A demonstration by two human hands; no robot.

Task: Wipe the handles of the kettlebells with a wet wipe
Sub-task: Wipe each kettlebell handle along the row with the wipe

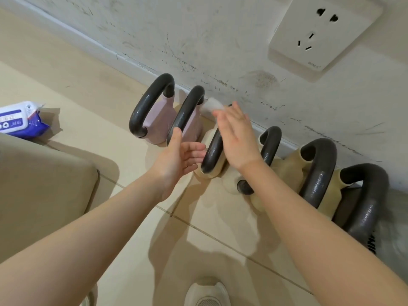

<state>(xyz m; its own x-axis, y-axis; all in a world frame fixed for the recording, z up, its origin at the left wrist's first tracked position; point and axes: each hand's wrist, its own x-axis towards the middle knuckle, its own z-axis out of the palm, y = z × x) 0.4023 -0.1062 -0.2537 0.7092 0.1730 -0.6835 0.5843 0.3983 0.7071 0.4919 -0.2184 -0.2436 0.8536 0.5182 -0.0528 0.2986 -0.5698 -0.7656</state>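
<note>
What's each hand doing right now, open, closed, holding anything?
Left hand: open, empty, thumb against the second pink kettlebell's handle.
Right hand: fingers pinching the wet wipe, over the beige kettlebell's handle.

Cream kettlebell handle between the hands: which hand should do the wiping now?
Right. The right hand pinches the wet wipe at the far end of that handle. The left hand is open and empty beside the handle, better placed to steady it.
</note>
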